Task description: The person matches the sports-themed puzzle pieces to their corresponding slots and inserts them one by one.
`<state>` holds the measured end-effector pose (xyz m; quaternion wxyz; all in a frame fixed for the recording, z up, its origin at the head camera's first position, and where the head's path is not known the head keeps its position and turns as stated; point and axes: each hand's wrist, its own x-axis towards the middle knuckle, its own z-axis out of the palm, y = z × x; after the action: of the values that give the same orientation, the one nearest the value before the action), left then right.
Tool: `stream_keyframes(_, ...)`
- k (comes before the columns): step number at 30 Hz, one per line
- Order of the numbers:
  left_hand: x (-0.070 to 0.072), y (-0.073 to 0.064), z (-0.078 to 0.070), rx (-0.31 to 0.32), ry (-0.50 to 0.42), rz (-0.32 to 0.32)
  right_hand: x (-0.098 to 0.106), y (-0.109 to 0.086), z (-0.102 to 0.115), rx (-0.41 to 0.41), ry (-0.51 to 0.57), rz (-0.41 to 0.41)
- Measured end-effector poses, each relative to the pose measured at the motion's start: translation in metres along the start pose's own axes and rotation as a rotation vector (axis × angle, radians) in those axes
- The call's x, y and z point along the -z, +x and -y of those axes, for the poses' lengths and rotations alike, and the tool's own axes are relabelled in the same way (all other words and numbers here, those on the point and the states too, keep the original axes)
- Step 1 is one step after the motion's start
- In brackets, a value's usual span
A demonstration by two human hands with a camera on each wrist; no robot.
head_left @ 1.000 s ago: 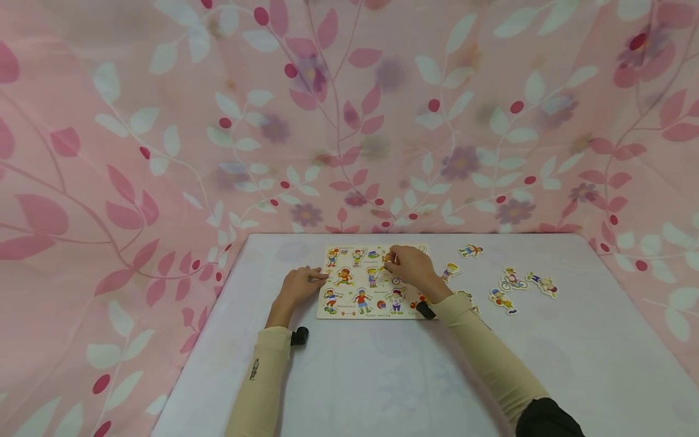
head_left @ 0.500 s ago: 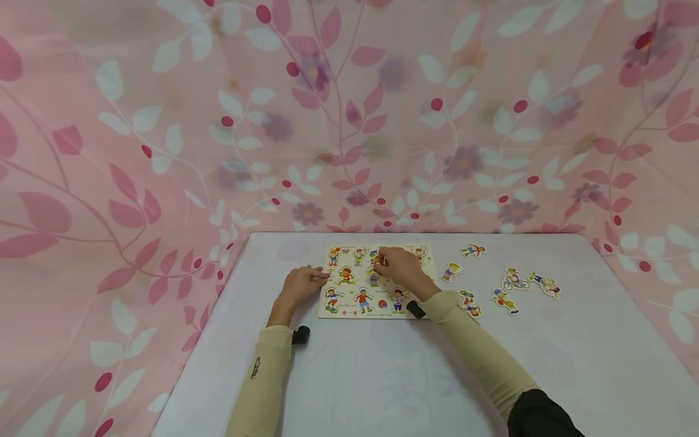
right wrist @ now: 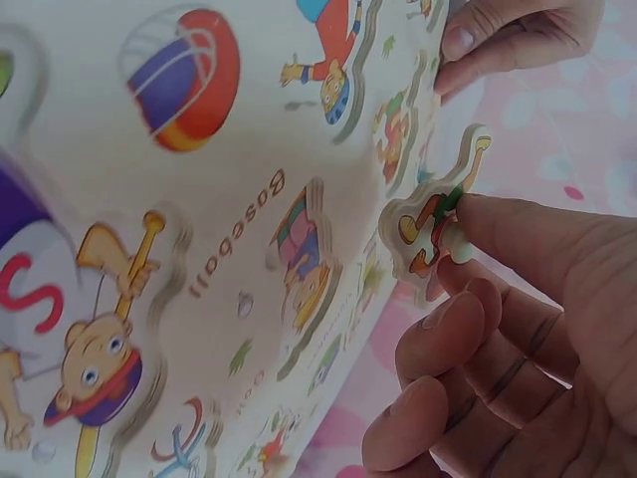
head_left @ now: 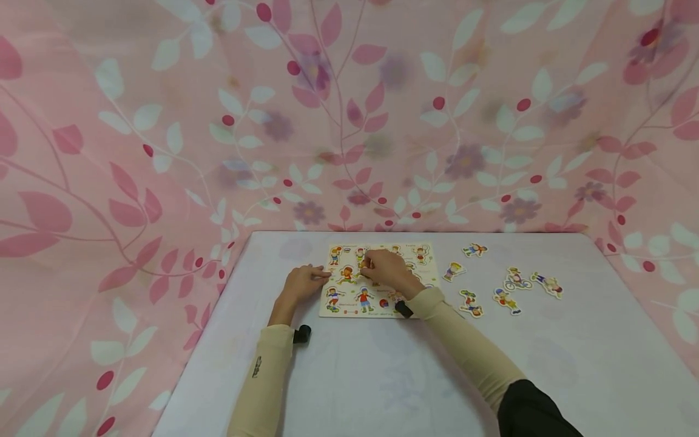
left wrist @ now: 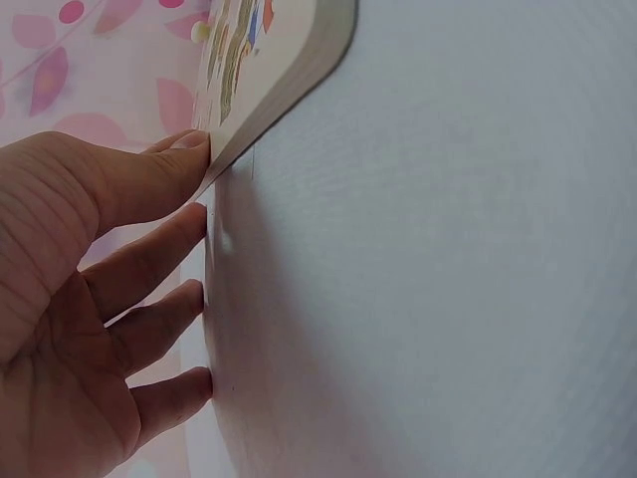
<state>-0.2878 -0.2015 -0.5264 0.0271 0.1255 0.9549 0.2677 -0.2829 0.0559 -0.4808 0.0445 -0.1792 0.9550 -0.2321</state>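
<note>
A wooden picture puzzle board [head_left: 349, 297] with child figures lies on the table. My right hand [head_left: 392, 270] is over its upper middle, pinching a puzzle piece [right wrist: 430, 221] between thumb and fingers. In the right wrist view this piece is a small cut-out figure with a green part, tilted and overlapping the board's far side. My left hand [head_left: 297, 285] rests at the left edge of the board. The left wrist view shows its thumb [left wrist: 164, 179] at the board's corner edge, with the other fingers extended to the white tabletop.
Several loose figure pieces lie right of the board, among them a cyclist [head_left: 516, 279], a piece [head_left: 452, 271] close to the board and another [head_left: 474, 249] farther back. A white cloth [head_left: 349, 376] covers the table. A pink floral curtain [head_left: 349, 121] hangs behind.
My right hand has moved left across the upper board, from its right part to the upper middle, uncovering figures on the right. The left hand stays at the board's edge.
</note>
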Motion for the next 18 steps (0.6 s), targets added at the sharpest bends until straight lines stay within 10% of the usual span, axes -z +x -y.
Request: stream_keyframes(18,0.000,0.000,-0.001,-0.005,0.000,0.002,-0.015,0.019,0.014,0.044,-0.049,0.033)
